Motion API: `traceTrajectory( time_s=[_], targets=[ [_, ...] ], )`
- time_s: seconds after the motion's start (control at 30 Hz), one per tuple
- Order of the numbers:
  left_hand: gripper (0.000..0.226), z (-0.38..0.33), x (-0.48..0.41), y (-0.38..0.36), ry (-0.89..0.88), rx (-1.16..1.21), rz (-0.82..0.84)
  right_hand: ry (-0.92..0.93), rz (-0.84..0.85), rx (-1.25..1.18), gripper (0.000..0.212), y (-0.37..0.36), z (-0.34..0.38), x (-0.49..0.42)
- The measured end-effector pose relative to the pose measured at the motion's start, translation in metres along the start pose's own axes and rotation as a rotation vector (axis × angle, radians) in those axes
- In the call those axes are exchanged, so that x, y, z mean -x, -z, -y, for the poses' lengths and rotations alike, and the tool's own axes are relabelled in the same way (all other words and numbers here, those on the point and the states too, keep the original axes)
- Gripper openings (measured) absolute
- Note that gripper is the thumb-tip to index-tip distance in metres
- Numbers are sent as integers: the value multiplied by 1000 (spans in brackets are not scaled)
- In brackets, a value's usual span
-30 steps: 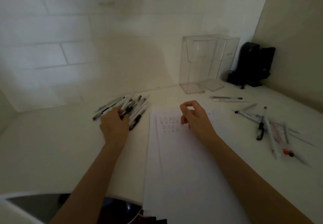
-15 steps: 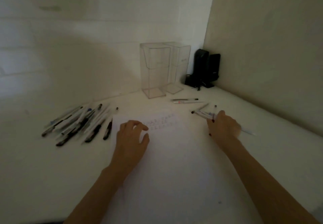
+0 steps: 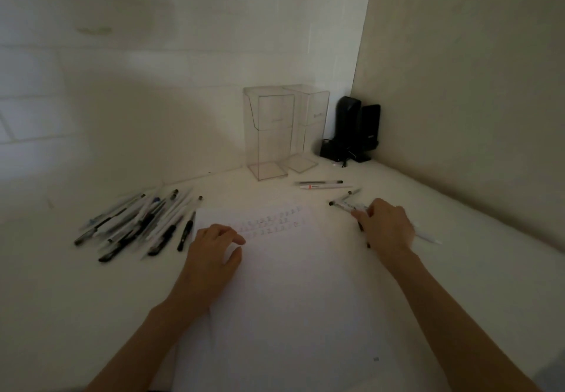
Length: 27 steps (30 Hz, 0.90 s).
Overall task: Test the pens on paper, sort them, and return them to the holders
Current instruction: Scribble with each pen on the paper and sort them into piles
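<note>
Pens [image 3: 134,223] lie in a loose heap at the middle left of the frame on the white table [image 3: 61,300]. Dark grips and pale barrels overlap, and most slant from lower left to upper right.

Just right of the heap, the left hand [image 3: 211,257] rests on the upper left corner of the paper [image 3: 290,300]. Its fingers are loosely curled with the tips down on the sheet and the thumb held apart. It holds nothing.

The paper fills the centre and runs to the lower edge, with rows of small test marks [image 3: 269,225] near its top. Above centre, two clear holders [image 3: 269,134] stand upright side by side against the wall. Two loose pens [image 3: 321,184] lie parallel just below and right of them.

At the middle right, the right hand [image 3: 386,228] lies palm down over a small cluster of pens [image 3: 345,206], with its fingers bent onto them. A white pen [image 3: 428,237] juts out from under its right side. Whether the fingers pinch a pen or merely touch them cannot be told.

Black speakers [image 3: 357,128] stand in the corner, upper right of the holders.
</note>
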<state>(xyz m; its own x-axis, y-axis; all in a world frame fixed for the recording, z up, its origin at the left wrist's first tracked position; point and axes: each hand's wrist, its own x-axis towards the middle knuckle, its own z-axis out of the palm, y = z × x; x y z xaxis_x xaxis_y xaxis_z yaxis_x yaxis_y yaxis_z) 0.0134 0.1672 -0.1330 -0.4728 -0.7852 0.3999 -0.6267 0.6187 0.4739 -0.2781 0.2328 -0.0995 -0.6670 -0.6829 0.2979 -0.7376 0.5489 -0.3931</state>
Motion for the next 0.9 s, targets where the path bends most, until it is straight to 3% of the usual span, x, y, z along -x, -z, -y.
traceTrajectory(
  time_s=[0.1,0.2,0.3,0.37,0.53,0.73,0.83,0.9],
  targets=[
    [52,7,-2,4,5,6,5,368,-262,-167,21,11,22,6],
    [32,8,-5,5,25,17,-3,388,-60,-459,27,21,53,18],
    [45,8,-6,4,8,46,-8,474,-41,-397,32,13,71,27],
    [52,10,-5,2,-9,66,-2,448,-33,-421,32,1,77,31],
    [40,16,-3,-4,-51,90,21,452,91,-559,30,-30,77,42],
    [41,18,-2,-2,-29,132,-30,541,145,-412,30,-25,83,52],
    [42,18,-3,-2,-10,138,-26,472,187,-371,31,-30,81,56],
    [32,18,-3,-3,-9,129,-19,353,317,-471,28,-35,79,55]
  ],
)
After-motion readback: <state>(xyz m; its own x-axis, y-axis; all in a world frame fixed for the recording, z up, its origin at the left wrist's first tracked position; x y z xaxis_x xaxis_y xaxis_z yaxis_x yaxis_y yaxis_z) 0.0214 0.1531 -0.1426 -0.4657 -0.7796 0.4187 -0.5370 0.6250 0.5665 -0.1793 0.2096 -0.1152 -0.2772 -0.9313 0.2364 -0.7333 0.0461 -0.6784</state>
